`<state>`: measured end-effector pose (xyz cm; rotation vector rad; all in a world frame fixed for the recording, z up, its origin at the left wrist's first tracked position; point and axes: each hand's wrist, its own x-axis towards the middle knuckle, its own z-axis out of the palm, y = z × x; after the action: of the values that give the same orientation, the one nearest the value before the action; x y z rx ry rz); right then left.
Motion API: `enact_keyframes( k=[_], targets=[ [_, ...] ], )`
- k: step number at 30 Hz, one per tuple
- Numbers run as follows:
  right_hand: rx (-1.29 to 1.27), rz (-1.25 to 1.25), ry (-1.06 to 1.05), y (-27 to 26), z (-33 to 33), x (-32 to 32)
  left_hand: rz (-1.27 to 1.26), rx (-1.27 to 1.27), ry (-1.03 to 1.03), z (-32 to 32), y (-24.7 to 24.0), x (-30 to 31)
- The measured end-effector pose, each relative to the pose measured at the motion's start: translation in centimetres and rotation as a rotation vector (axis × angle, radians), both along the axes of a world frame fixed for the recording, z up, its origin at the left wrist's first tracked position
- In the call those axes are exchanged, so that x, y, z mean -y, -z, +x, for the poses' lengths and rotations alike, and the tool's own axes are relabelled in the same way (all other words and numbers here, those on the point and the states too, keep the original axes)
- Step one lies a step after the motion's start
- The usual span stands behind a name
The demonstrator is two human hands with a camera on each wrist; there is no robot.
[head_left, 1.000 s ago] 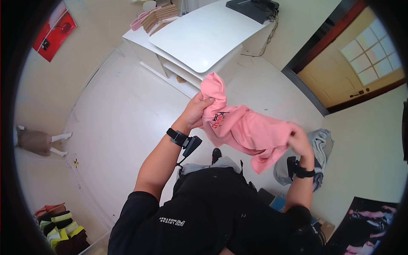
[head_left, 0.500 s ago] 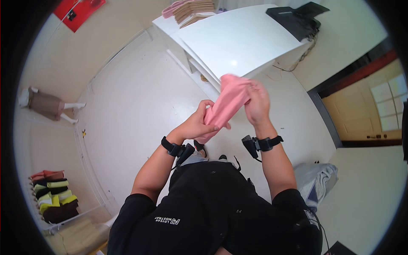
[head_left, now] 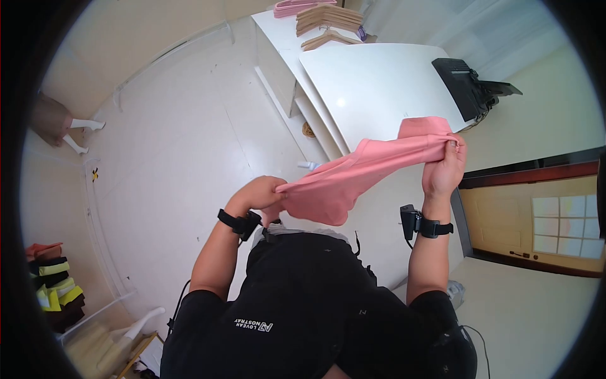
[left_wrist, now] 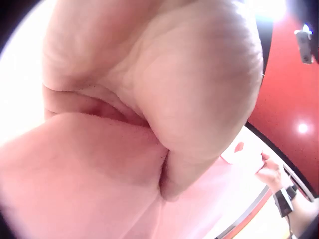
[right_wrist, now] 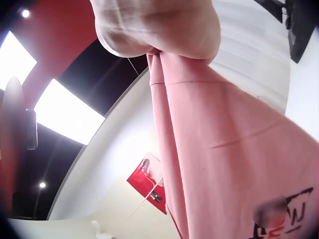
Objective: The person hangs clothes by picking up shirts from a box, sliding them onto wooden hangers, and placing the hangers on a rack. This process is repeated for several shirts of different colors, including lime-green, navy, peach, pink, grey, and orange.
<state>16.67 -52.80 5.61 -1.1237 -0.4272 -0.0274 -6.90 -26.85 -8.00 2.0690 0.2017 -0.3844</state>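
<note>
A pink garment point(head_left: 353, 177) is stretched between the two hands in the head view, its right end higher than its left. My left hand point(head_left: 257, 193) pinches its lower left end between thumb and fingers. At the upper right, my right hand point(head_left: 444, 165) grips the other end, with a flap of cloth standing above it. The left wrist view shows the left hand point(left_wrist: 154, 74) closed on the pink cloth point(left_wrist: 75, 169). Dark and red lettering marks the cloth point(right_wrist: 224, 129) hanging from the right hand point(right_wrist: 159, 25) in the right wrist view.
A white counter point(head_left: 379, 79) stands ahead, with wooden hangers point(head_left: 328, 19), pink hangers point(head_left: 303, 6) and a black device point(head_left: 464, 88) on it. Folded clothes point(head_left: 53, 284) lie at the lower left. A door point(head_left: 530, 218) is at the right, a grey bag point(head_left: 454, 292) below it.
The hands have moved apart, the right one up and to the right, and the bunched garment is now stretched out between them. The head view has turned, bringing more of the counter into sight.
</note>
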Motion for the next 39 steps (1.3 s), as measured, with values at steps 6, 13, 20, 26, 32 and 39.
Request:
enact_keyframes(
  k=[6, 13, 20, 26, 32, 39],
  targets=[
    [0.048, -0.098, 0.061, 0.5, 5.4, -3.7, -0.184, 0.357, -0.407, 1.2, -4.5, -4.4],
    [0.177, -0.257, 0.008, 2.5, 12.3, -6.8, 0.293, 0.584, -0.398, 4.0, -4.3, -8.2],
    [0.179, -0.316, -0.145, 6.3, 19.2, -10.0, 0.000, 0.463, -0.638, 6.7, -6.3, -12.4],
    [0.357, -0.279, -0.308, 5.0, 22.7, -14.2, -0.120, 0.497, -0.748, 8.4, -13.3, -15.6],
    [0.947, -0.680, -0.572, -2.3, 14.6, -22.3, 0.131, 0.713, -0.611, 9.7, -18.4, -16.1],
    [1.110, -1.289, -1.212, 15.2, 8.5, -34.1, 0.596, 0.502, -0.698, 8.1, -13.8, -24.1]
  ],
)
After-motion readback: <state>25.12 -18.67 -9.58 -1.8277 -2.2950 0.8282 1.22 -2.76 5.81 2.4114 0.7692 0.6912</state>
